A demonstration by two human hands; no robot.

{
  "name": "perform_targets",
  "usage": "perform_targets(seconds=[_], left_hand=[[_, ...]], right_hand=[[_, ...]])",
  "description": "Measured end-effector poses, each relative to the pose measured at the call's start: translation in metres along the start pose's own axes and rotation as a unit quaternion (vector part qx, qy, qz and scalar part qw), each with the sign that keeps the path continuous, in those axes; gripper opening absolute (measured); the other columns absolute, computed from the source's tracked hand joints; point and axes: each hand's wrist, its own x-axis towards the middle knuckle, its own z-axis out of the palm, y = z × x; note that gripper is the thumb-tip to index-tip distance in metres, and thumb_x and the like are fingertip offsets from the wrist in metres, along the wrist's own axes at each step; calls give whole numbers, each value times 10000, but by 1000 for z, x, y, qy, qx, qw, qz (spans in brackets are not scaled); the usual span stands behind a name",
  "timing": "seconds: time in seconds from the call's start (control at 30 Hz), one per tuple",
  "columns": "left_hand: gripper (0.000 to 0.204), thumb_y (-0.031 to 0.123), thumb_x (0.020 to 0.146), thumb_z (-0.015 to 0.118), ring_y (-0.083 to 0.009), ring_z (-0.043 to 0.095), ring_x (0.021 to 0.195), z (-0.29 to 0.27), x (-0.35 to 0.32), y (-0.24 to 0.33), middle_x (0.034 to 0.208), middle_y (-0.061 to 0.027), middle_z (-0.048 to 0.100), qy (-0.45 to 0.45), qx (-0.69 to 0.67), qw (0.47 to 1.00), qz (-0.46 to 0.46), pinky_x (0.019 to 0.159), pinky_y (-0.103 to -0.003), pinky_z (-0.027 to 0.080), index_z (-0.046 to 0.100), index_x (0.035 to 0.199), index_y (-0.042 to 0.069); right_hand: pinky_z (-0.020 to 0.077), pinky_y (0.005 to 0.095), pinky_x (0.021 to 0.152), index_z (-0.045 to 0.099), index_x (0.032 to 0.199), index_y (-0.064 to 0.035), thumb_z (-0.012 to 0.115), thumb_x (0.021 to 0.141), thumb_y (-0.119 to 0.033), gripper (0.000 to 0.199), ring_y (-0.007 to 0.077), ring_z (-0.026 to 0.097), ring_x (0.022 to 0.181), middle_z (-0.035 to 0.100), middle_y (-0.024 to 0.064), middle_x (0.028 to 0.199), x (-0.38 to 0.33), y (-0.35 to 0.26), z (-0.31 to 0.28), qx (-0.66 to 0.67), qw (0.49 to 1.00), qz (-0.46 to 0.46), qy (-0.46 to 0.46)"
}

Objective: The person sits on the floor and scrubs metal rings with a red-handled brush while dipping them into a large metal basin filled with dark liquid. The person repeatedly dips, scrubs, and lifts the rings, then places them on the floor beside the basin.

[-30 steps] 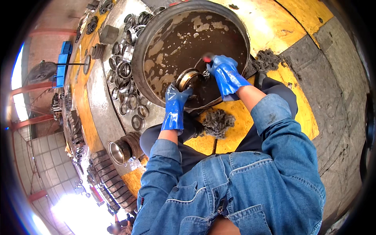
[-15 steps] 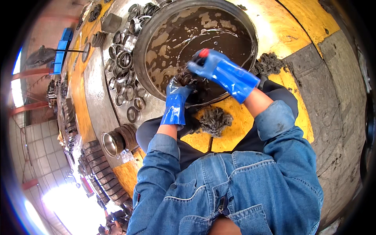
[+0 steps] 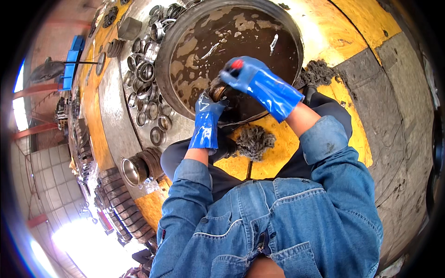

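Observation:
A big round metal basin (image 3: 168, 55) full of dark oily liquid stands in front of me. Both hands wear blue rubber gloves. My left hand (image 3: 207, 111) grips a round metal bearing ring (image 3: 217, 88) at the basin's near rim. My right hand (image 3: 245, 74) is closed over the ring from above, holding a small thing with a red end (image 3: 237, 64) against it. A grey wad of cotton waste (image 3: 254, 141) lies on the yellow floor just below my hands.
Several cleaned bearing rings (image 3: 148, 74) lie on a metal sheet left of the basin. A larger metal sleeve (image 3: 134, 169) and a row of rings sit at lower left. Another wad of waste (image 3: 320, 72) lies right of the basin. A blue stand (image 3: 72, 60) is at far left.
My right hand has swung from the ring's right side up over its top. The ring has moved toward the basin's near rim and is now mostly covered by the gloves.

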Motion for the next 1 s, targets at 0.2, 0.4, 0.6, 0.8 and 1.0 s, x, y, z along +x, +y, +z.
perform_targets(seconds=[0.2,0.4,0.6,0.8,1.0], left_hand=[[645,347,757,867,-359,728,1123,-11,1,26,1199,-211,756,-32,133,988,-73,1001,-428,560,694,1280,12],[589,268,783,826,-386,686,1207,-11,31,122,1264,-209,728,-126,354,926,30,1038,-455,545,684,1318,67],[531,284,790,815,-418,703,1142,5,31,115,1190,-235,745,-88,330,938,56,1020,-478,548,720,1259,54],[641,352,773,868,-330,727,1127,-11,-12,56,1186,-223,758,-38,128,989,-57,985,-432,562,691,1305,40],[550,359,792,869,-353,739,1095,4,17,-39,1161,-188,773,-28,115,993,19,951,-421,578,726,1221,45]], right_hand=[[574,478,913,768,1103,-88,655,938,-527,482,416,729,1008,770,201,1019,0,29,-12,44,959,279,-10],[572,465,957,786,1142,-135,654,946,-526,456,404,718,1083,767,165,1133,-4,29,-15,6,943,332,-29],[596,461,880,818,1089,-207,656,948,-473,342,352,759,1031,792,111,1074,-2,34,-26,-136,948,285,-43],[596,456,832,802,1003,-109,684,921,-513,429,363,758,903,782,149,964,-2,31,-34,-84,968,235,9],[602,444,761,782,932,-119,714,927,-489,376,347,742,842,769,123,906,-13,-42,-3,-22,982,-186,3]])
